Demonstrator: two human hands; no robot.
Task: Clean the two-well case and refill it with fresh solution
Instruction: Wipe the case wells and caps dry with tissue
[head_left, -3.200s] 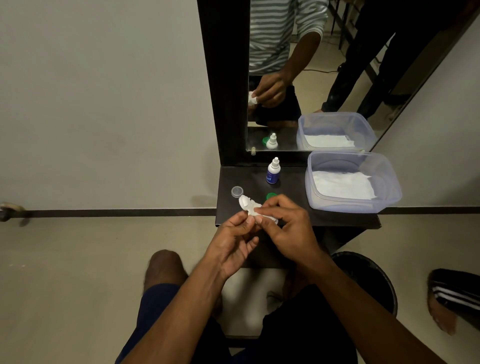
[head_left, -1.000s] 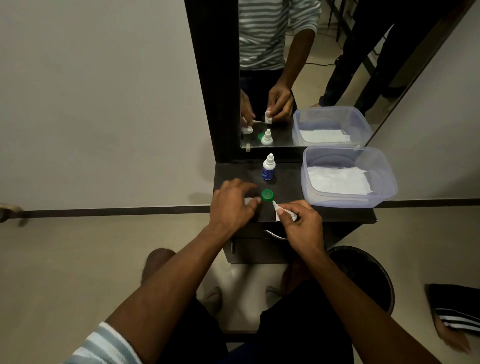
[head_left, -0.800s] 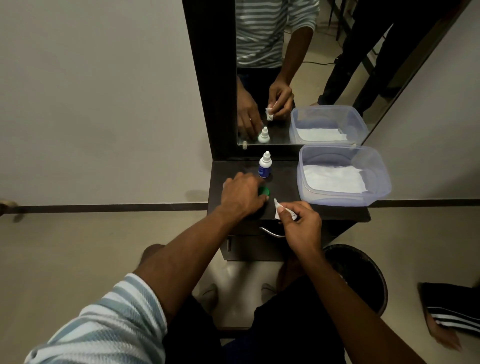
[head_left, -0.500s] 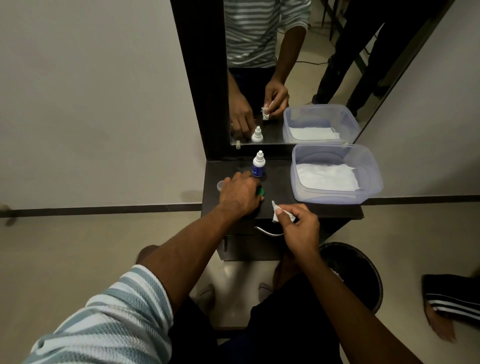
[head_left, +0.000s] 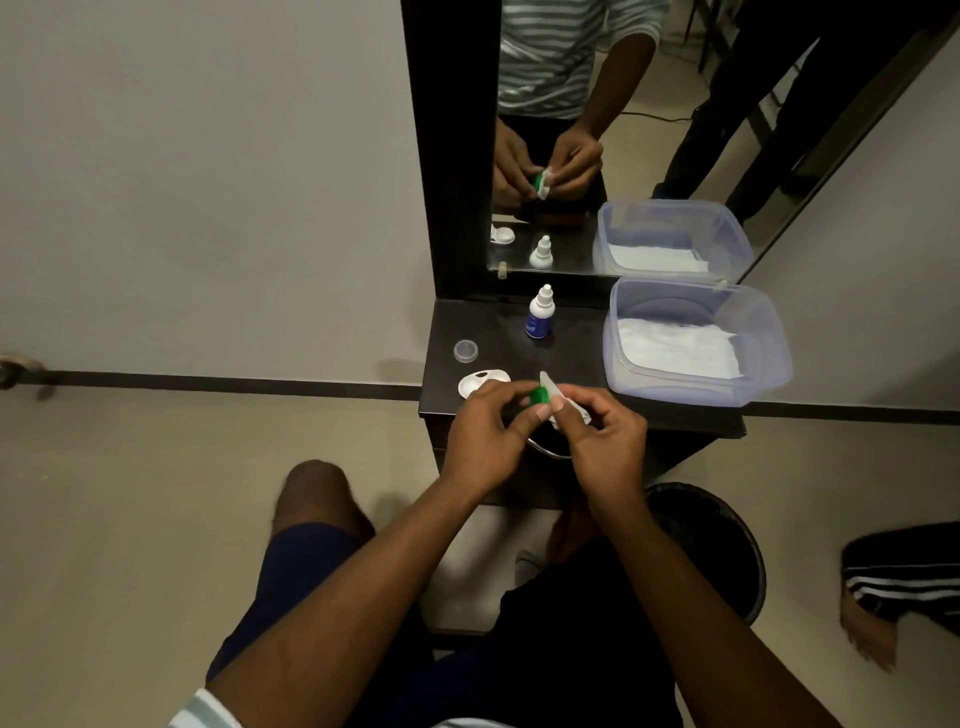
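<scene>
Over the front edge of the dark tabletop (head_left: 571, 353), the left hand (head_left: 485, 441) held a small green cap (head_left: 538, 396) pinched at its fingertips, its grip narrow around the cap. The right hand (head_left: 602, 441) met it just beside, fingers curled on a crumpled white tissue (head_left: 558, 402) that touched the cap. The white two-well case (head_left: 480, 383) lay flat on the tabletop just beyond the left hand, both wells open upward; whether anything was in them could not be told. A clear cap (head_left: 465, 350) sat near it, further back and to the left. The small solution bottle (head_left: 540, 316), white nozzle over a blue label, stood upright near the mirror (head_left: 550, 156), well apart from the hands. A translucent plastic tub (head_left: 769, 374) with white tissues inside occupied the right side of the tabletop. A dark bin (head_left: 727, 530) stood on the floor below the right forearm
</scene>
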